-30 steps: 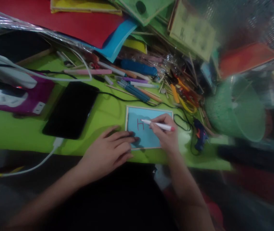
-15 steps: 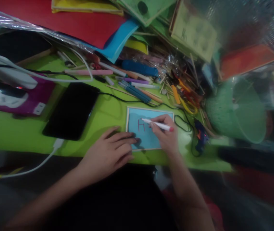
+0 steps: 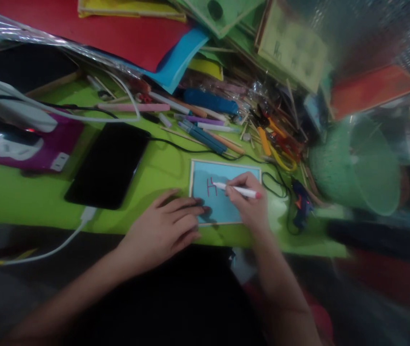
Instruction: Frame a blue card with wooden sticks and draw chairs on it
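A small blue card (image 3: 212,202) with a pale border lies on the green table (image 3: 162,168) near its front edge. A red letter H is drawn on its upper left. My right hand (image 3: 250,202) is closed around a white marker (image 3: 237,190) with a red end, its tip touching the card just right of the H. My left hand (image 3: 165,226) lies flat with fingers stretched out, its fingertips pressing the card's lower left corner.
A black tablet (image 3: 107,163) with a white cable lies left of the card. Pens, sticks and scissors (image 3: 277,144) are heaped behind it. A blue glue gun (image 3: 300,204) sits to the right, beside a green mesh basket (image 3: 356,163). Coloured paper sheets (image 3: 118,33) pile at the back.
The marker tip has slid a little to the right of the H and slightly down on the card. My left hand has stayed in place.
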Demonstrator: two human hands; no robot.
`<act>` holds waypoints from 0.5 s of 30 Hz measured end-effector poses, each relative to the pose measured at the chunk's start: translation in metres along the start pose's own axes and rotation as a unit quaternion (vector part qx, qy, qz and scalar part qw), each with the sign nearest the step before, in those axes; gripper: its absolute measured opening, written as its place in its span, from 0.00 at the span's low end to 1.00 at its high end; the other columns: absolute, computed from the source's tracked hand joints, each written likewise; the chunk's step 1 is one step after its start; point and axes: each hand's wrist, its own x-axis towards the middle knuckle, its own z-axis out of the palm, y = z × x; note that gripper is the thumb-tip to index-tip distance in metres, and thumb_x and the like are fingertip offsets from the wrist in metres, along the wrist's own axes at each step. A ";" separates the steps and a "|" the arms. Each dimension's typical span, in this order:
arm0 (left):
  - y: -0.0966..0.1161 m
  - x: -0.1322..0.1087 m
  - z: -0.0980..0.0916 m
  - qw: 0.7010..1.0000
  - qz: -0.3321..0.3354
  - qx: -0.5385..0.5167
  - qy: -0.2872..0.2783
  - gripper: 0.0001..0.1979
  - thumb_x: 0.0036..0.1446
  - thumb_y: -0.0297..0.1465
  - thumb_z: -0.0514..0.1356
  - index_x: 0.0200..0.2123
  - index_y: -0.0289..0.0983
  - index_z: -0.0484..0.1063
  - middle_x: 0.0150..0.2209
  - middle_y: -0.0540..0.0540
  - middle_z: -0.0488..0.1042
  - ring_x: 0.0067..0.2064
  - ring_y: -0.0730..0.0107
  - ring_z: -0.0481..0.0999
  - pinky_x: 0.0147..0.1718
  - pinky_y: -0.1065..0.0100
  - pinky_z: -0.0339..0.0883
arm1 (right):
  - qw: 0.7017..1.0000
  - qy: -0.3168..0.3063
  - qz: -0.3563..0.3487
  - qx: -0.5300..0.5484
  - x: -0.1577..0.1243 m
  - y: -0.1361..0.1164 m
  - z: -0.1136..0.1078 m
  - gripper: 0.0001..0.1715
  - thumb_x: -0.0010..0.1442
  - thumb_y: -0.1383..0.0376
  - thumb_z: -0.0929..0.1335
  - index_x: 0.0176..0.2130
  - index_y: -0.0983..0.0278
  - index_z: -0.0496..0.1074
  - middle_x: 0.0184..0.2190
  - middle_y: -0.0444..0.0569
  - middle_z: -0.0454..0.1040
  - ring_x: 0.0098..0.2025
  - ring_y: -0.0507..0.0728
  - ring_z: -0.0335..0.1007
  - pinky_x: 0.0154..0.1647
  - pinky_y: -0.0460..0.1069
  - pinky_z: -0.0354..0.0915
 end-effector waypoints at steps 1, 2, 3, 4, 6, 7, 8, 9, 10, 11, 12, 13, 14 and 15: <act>0.000 0.000 0.000 1.000 0.001 0.000 0.000 0.13 0.77 0.38 0.53 0.40 0.42 0.72 0.56 0.54 0.84 0.60 0.60 0.79 0.68 0.53 0.55 | 1.000 -0.002 0.002 0.001 0.000 0.000 0.000 0.04 0.58 0.62 0.73 0.32 0.58 0.75 0.25 0.40 0.76 0.27 0.52 0.69 0.28 0.48 0.63; 0.000 0.000 0.000 1.000 0.001 -0.001 0.000 0.13 0.77 0.38 0.53 0.40 0.42 0.72 0.56 0.54 0.84 0.60 0.60 0.79 0.68 0.53 0.55 | 1.000 -0.003 0.004 0.003 0.000 0.000 0.000 0.04 0.58 0.62 0.73 0.32 0.58 0.75 0.25 0.40 0.76 0.28 0.53 0.69 0.28 0.48 0.64; 0.000 0.000 0.000 1.000 0.001 0.000 -0.002 0.13 0.77 0.38 0.52 0.40 0.42 0.72 0.56 0.54 0.84 0.60 0.60 0.79 0.68 0.52 0.55 | 1.000 -0.005 0.005 0.006 -0.001 0.001 0.000 0.04 0.58 0.62 0.73 0.32 0.58 0.74 0.25 0.40 0.75 0.28 0.53 0.69 0.29 0.48 0.64; 0.000 0.000 0.000 1.000 0.001 0.000 -0.003 0.13 0.78 0.38 0.52 0.40 0.42 0.72 0.56 0.53 0.84 0.60 0.59 0.79 0.68 0.52 0.55 | 1.000 -0.007 0.006 0.009 -0.001 0.001 0.000 0.04 0.58 0.62 0.73 0.32 0.58 0.74 0.25 0.40 0.75 0.28 0.53 0.70 0.29 0.49 0.64; 0.000 0.000 0.000 1.000 0.001 0.002 -0.006 0.14 0.78 0.38 0.52 0.40 0.42 0.72 0.56 0.53 0.84 0.60 0.59 0.79 0.68 0.52 0.55 | 1.000 -0.009 0.005 0.015 -0.001 0.003 -0.001 0.04 0.57 0.62 0.73 0.32 0.58 0.74 0.24 0.40 0.75 0.28 0.53 0.70 0.30 0.49 0.66; 0.000 0.000 0.000 1.000 0.001 0.002 -0.006 0.14 0.78 0.39 0.52 0.40 0.42 0.72 0.56 0.53 0.84 0.60 0.59 0.79 0.68 0.52 0.55 | 1.000 -0.010 0.005 0.018 -0.001 0.003 -0.001 0.04 0.57 0.62 0.73 0.32 0.58 0.74 0.25 0.40 0.75 0.29 0.54 0.70 0.31 0.50 0.67; 0.000 0.000 0.000 1.000 0.001 0.002 -0.005 0.14 0.78 0.39 0.52 0.40 0.42 0.72 0.56 0.53 0.84 0.60 0.59 0.79 0.67 0.52 0.55 | 1.000 -0.011 0.006 0.020 -0.001 0.004 -0.001 0.05 0.57 0.62 0.73 0.31 0.58 0.74 0.25 0.40 0.75 0.29 0.54 0.70 0.33 0.50 0.68; 0.000 0.000 0.000 1.000 0.001 0.002 -0.004 0.14 0.78 0.39 0.52 0.40 0.42 0.72 0.56 0.53 0.84 0.60 0.59 0.79 0.67 0.52 0.55 | 1.000 -0.012 0.005 0.022 -0.001 0.005 -0.001 0.05 0.57 0.62 0.73 0.31 0.58 0.73 0.25 0.40 0.75 0.29 0.54 0.70 0.34 0.51 0.70; -0.001 0.000 0.000 1.000 0.001 0.002 -0.003 0.14 0.78 0.39 0.52 0.40 0.42 0.72 0.56 0.53 0.84 0.60 0.59 0.79 0.67 0.52 0.56 | 1.000 -0.013 0.004 0.025 -0.002 0.005 -0.001 0.05 0.57 0.62 0.73 0.31 0.58 0.73 0.25 0.40 0.75 0.29 0.54 0.70 0.36 0.52 0.71; -0.001 0.000 0.000 1.000 0.001 0.002 -0.003 0.14 0.78 0.39 0.52 0.40 0.42 0.72 0.56 0.53 0.84 0.60 0.59 0.79 0.67 0.52 0.56 | 0.999 -0.014 0.003 0.029 -0.002 0.005 -0.001 0.05 0.57 0.62 0.73 0.31 0.58 0.73 0.25 0.40 0.75 0.29 0.54 0.71 0.38 0.52 0.72; -0.001 0.000 0.000 1.000 0.002 0.002 -0.003 0.14 0.78 0.39 0.52 0.39 0.42 0.72 0.56 0.53 0.84 0.60 0.60 0.79 0.67 0.52 0.56 | 0.999 -0.015 0.002 0.032 -0.002 0.005 -0.001 0.05 0.56 0.62 0.73 0.31 0.58 0.73 0.25 0.40 0.75 0.30 0.54 0.71 0.40 0.53 0.73; -0.001 0.000 0.000 1.000 0.003 0.002 -0.003 0.14 0.78 0.39 0.52 0.39 0.42 0.72 0.56 0.53 0.84 0.60 0.60 0.79 0.67 0.52 0.56 | 0.999 -0.016 0.000 0.036 -0.002 0.005 -0.001 0.05 0.56 0.62 0.73 0.31 0.58 0.73 0.25 0.40 0.75 0.30 0.54 0.72 0.42 0.54 0.74; -0.001 0.000 0.000 1.000 0.003 0.003 -0.003 0.14 0.78 0.39 0.52 0.39 0.42 0.72 0.56 0.53 0.84 0.60 0.59 0.79 0.67 0.52 0.56 | 0.999 -0.016 -0.001 0.039 -0.002 0.006 -0.001 0.05 0.56 0.62 0.73 0.30 0.58 0.73 0.26 0.40 0.75 0.30 0.55 0.72 0.43 0.55 0.74; -0.001 0.000 0.000 1.000 0.003 0.004 -0.003 0.14 0.78 0.39 0.52 0.40 0.42 0.72 0.56 0.53 0.84 0.60 0.59 0.79 0.67 0.52 0.56 | 0.999 -0.016 0.000 0.041 -0.002 0.005 -0.001 0.05 0.56 0.62 0.73 0.30 0.58 0.73 0.26 0.40 0.75 0.31 0.55 0.72 0.44 0.55 0.75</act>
